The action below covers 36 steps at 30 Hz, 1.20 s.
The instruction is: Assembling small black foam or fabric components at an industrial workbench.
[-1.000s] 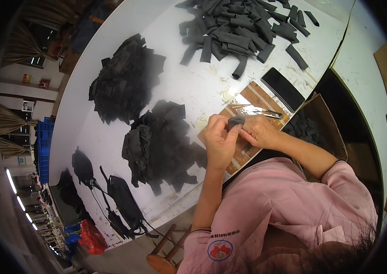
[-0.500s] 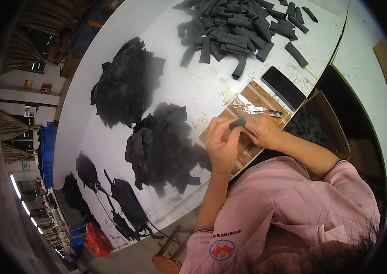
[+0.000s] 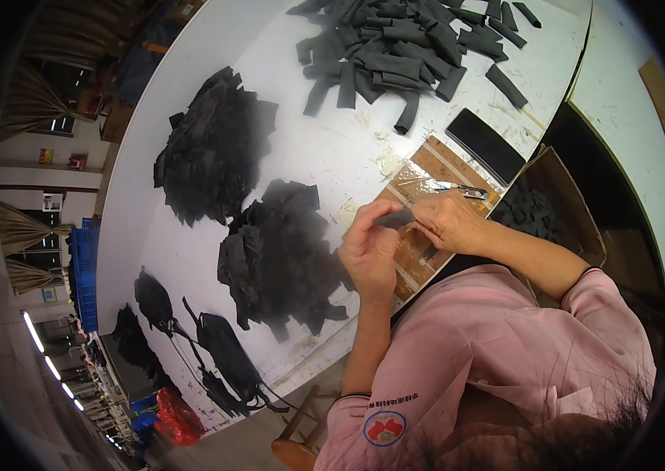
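Note:
A small dark grey fabric piece (image 3: 397, 219) stretches between my two hands, partly hidden by the fingers. My left hand (image 3: 370, 250) has its fingers and thumb curled around the piece's left end. At the other end, my right hand (image 3: 451, 223) pinches it with bent fingers. Both hands are over a brown wooden board (image 3: 444, 162) with pale strips, lying at the table's near edge. A small cutting tool (image 3: 464, 189) with a metal end rests on the board just beyond my right hand.
Beyond the board lies a black phone (image 3: 485, 146). Dark tubular pieces (image 3: 407, 59) are heaped at the far side; two piles of flat dark pieces (image 3: 214, 149) (image 3: 281, 255) stand to the left. A cardboard box (image 3: 575, 196) holds dark pieces. Black corded pouches (image 3: 226, 353) lie near left.
The piece's short end stood up between my left fingertips; now the piece lies lower, drawn between both hands. My left hand has shifted slightly left, its fingers more curled.

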Available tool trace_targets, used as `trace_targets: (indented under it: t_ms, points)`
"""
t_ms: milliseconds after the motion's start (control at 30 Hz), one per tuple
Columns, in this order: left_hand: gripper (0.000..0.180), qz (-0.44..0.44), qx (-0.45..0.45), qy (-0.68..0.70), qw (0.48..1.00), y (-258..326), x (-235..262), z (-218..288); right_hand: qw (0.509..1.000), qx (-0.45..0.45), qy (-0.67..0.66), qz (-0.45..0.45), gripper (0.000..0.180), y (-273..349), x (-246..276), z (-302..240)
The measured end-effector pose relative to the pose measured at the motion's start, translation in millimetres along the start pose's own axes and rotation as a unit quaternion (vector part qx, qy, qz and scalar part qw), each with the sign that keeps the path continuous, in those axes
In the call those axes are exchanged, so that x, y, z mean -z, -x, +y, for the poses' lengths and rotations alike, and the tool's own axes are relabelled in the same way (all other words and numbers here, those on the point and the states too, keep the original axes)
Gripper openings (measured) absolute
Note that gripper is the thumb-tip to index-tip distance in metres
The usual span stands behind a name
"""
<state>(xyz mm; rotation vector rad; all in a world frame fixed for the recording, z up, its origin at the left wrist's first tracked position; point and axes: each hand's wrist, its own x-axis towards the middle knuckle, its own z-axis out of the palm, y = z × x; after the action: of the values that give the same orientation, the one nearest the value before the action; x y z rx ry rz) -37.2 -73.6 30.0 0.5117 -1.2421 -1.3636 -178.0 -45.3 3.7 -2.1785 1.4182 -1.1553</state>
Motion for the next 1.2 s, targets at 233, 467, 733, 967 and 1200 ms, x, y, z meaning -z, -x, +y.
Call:
trace_targets:
  t_ms: [233,467,733,967,1200]
  points:
    - [0.012,-0.121,0.068,-0.161,0.977,-18,0,17,0.999,0.004,-0.051,0.012,0.013,0,0,-2]
    - [0.012,-0.007,0.003,-0.158,0.987,-3,-11,14,1.000,-0.013,0.002,-0.010,0.011,2,2,-3]
    - [0.016,0.078,0.087,0.296,0.948,-2,22,14,0.999,0.035,0.020,-0.007,0.014,-26,28,-24]
    - [0.015,0.031,0.042,-0.051,0.997,0,5,26,1.000,-0.002,-0.025,0.007,0.016,-3,3,-2]
    - [0.009,-0.022,-0.063,-0.273,0.960,-6,13,28,0.999,-0.009,0.018,-0.037,0.018,-4,10,-12]
